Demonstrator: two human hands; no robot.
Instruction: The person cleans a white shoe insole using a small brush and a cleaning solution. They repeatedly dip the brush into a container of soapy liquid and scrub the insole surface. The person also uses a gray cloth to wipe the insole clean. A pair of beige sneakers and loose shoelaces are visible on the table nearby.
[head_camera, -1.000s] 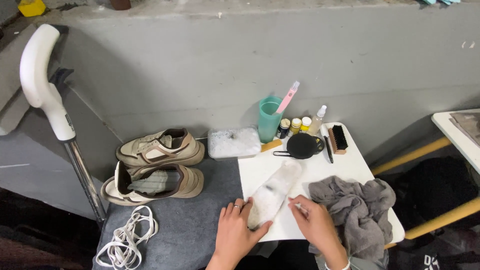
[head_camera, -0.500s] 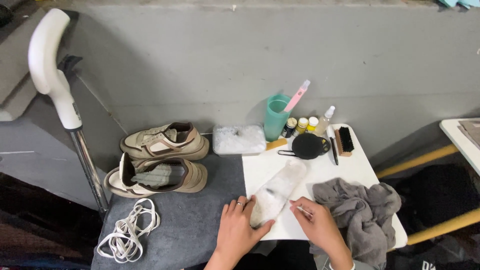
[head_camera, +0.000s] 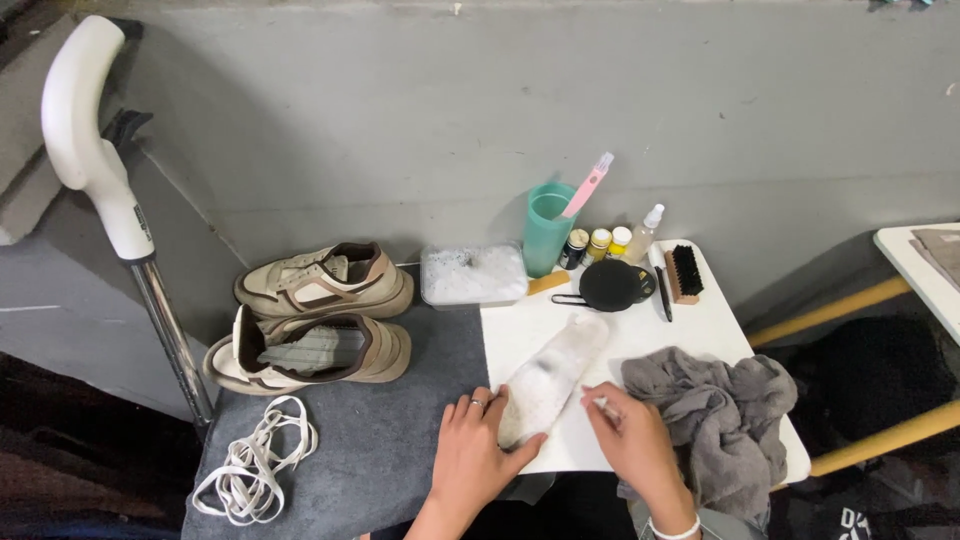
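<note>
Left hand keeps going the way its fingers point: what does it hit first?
The left hand already touches the white insole; its fingers point up-right along it, so next is probably the black round tin.

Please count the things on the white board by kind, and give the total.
Insole: 1
Grey cloth: 1
Small paint bottles: 3
Spray bottle: 1
Brush: 1
Round black lid: 1
Total: 8

White insole (head_camera: 552, 376): flat on the white tabletop (head_camera: 720, 320), heel end under the left hand (head_camera: 478, 452). Right hand (head_camera: 628, 440): just beside the insole, pinching a small white item. Grey cloth (head_camera: 725, 420): touching the right hand's outer side. Shoes (head_camera: 315, 320) and laces (head_camera: 250, 470): beyond the left hand.
</note>
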